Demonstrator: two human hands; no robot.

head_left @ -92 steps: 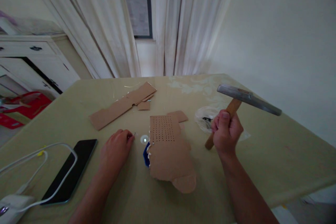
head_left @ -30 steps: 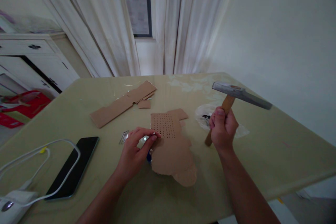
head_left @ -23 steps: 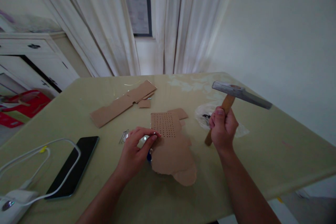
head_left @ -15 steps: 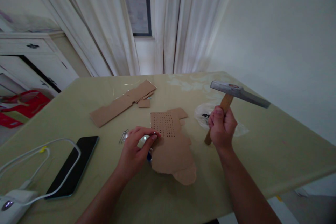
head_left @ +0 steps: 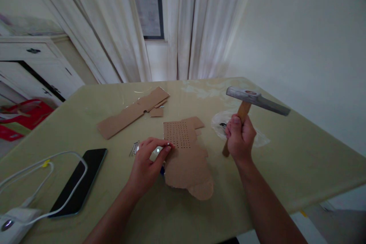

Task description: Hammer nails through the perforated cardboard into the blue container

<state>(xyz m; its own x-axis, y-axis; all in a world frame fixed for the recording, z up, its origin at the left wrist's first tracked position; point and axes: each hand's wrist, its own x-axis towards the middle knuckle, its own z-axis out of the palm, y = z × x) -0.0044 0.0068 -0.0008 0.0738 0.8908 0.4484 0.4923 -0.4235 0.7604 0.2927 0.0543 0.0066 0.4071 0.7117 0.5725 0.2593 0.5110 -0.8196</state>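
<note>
My right hand [head_left: 240, 139] is fisted around the wooden handle of a hammer [head_left: 251, 103], head raised above the table [head_left: 300, 160], pointing right; the handle's lower end sits near the table surface just left of my wrist. My left hand [head_left: 147, 164] rests at the left edge of the perforated cardboard piece [head_left: 184, 152], thumb and index fingertips pressed together at that edge, apparently pinching a small nail, too small to tell for sure. A blue object shows under the cardboard, mostly hidden by my left hand. A small bunch of nails [head_left: 134, 148] lies just left of my left hand. A clear plastic bag [head_left: 220, 124] lies behind my right hand. Far left of centre lies a long cardboard strip [head_left: 131, 112]. Near left: a black phone [head_left: 78, 181] with a white cable [head_left: 42, 167] looping over it.
</note>
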